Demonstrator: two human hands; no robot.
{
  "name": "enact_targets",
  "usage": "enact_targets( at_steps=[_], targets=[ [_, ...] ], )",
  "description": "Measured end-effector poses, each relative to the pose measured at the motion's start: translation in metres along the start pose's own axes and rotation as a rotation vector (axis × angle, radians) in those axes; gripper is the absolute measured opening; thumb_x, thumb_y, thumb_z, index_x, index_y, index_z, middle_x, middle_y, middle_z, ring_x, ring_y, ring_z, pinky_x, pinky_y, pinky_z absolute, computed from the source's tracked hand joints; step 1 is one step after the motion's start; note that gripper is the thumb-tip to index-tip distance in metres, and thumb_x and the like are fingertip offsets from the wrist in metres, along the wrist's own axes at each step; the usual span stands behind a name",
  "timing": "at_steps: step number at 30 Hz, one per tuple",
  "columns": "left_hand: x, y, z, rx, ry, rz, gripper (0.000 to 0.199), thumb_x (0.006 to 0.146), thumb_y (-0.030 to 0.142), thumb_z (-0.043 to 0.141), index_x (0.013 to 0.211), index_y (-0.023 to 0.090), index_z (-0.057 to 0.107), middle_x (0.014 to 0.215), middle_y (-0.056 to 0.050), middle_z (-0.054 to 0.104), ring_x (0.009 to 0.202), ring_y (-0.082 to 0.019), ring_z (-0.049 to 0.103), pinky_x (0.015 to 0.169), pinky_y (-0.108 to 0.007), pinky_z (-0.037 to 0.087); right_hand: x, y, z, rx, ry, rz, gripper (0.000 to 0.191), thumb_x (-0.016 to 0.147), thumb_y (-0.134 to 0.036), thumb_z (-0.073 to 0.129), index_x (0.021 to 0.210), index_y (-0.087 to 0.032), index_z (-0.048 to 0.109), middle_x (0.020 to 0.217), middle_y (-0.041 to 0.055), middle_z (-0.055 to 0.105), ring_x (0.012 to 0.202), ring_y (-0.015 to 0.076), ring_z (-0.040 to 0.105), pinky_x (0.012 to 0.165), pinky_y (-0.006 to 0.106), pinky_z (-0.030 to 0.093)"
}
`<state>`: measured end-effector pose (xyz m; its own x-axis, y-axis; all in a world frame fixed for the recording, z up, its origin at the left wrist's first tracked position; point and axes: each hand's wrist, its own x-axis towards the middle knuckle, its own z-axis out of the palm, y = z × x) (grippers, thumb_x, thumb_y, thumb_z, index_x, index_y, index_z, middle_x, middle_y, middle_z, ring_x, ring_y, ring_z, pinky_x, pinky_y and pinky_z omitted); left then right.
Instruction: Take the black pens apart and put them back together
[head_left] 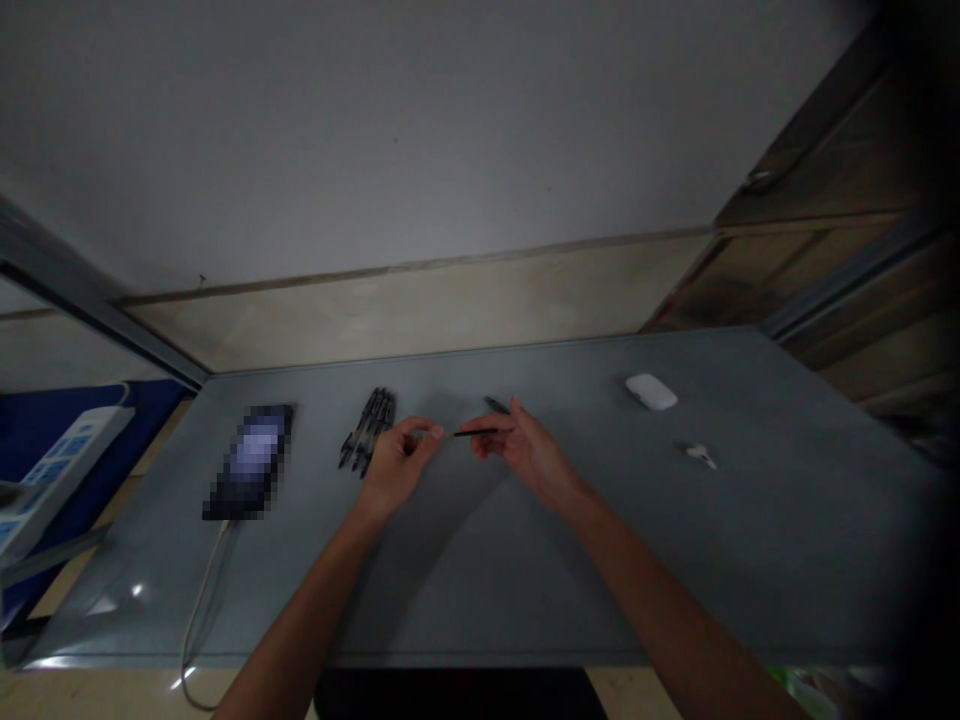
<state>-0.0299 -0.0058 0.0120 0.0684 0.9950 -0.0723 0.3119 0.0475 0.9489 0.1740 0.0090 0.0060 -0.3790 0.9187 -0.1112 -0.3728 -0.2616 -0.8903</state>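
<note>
A thin black pen [474, 433] is held level over the middle of the table. At its left end, the thumb and fingers of my left hand [397, 462] are pinched together. My right hand [534, 450] grips the dark right part of the pen between thumb and fingers. Just behind my right hand lies another dark pen part [496, 404], partly hidden by the fingers; whether it is a whole pen I cannot tell. Several black pens [373, 425] lie side by side in a bunch beyond my left hand.
A phone [251, 460] with a cable [196, 610] lies on the left of the grey table [480, 600]. A white earbud case [651, 391] and small white earbuds [700, 456] lie on the right. Beyond the left edge is a power strip [64, 465]. A wall closes the back.
</note>
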Motion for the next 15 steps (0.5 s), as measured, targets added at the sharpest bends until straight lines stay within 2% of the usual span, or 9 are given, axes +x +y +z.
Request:
enact_targets(
  at_steps=[6,10,15],
  targets=[
    [0.0035,-0.0015,-0.0017,0.098,-0.008,0.024,0.052,0.088,0.061,0.053,0.068,0.015,0.066,0.054,0.003,0.041,0.051,-0.011,0.036,0.05,-0.026,0.024,-0.0026,-0.0011,0.0047,-0.01,0.026,0.018,0.061,0.094,-0.065,0.044,0.097,-0.015,0.079,0.082,0.0125,0.071,0.076,0.021,0.061,0.075,0.036,0.046],
    [0.0028,-0.0014,-0.0017,0.015,-0.035,0.035,0.045,0.084,0.059,0.061,0.08,0.015,0.069,0.065,-0.001,0.056,0.06,-0.013,0.046,0.053,-0.025,0.031,-0.0031,-0.0021,0.0027,-0.005,-0.031,0.051,0.067,0.094,-0.068,0.039,0.098,-0.015,0.079,0.082,0.0128,0.072,0.075,0.0209,0.063,0.074,0.036,0.047],
    [-0.0007,-0.0008,0.0002,-0.007,-0.051,-0.039,0.044,0.083,0.055,0.065,0.099,0.014,0.071,0.055,0.005,0.045,0.048,-0.01,0.034,0.046,-0.024,0.021,-0.0019,-0.0019,-0.0011,-0.01,-0.02,0.033,0.069,0.094,-0.07,0.038,0.085,-0.016,0.08,0.083,0.0127,0.074,0.078,0.0217,0.065,0.078,0.037,0.047]
  ],
)
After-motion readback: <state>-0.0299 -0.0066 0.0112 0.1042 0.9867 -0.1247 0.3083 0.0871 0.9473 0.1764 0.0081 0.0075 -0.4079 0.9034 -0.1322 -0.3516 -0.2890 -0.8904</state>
